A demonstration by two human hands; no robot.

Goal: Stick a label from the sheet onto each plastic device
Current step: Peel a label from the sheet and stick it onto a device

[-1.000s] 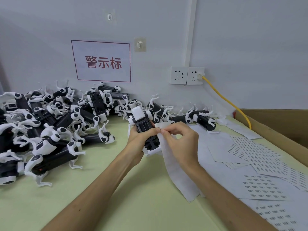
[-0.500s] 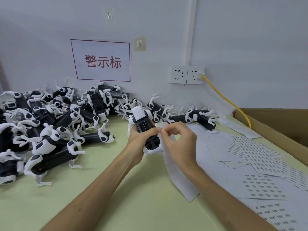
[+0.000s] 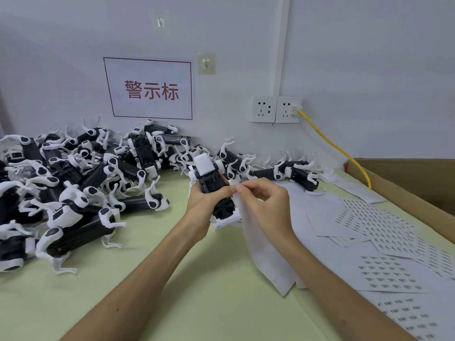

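Under both forearms lies a matte, pale green table [image 3: 197,291]. Above it the left hand [image 3: 200,207] grips a blocky black-and-white plastic device [image 3: 211,183], fingers wrapped round its body. Touching that thumb, the right hand [image 3: 266,205] pinches the top edge of a limp white sheet [image 3: 261,244] trailing down to the table. Right of that hand, flat label sheets [image 3: 384,227] with small dark rows overlap. Left of the left hand, glossy devices with curved white limbs lie in a pile [image 3: 73,183]. Beyond, a smooth grey wall [image 3: 369,70] carries a red-framed sign [image 3: 150,88], two sockets [image 3: 275,109] and a yellow cable [image 3: 330,141]; a cardboard box [image 3: 418,183] stands far right.
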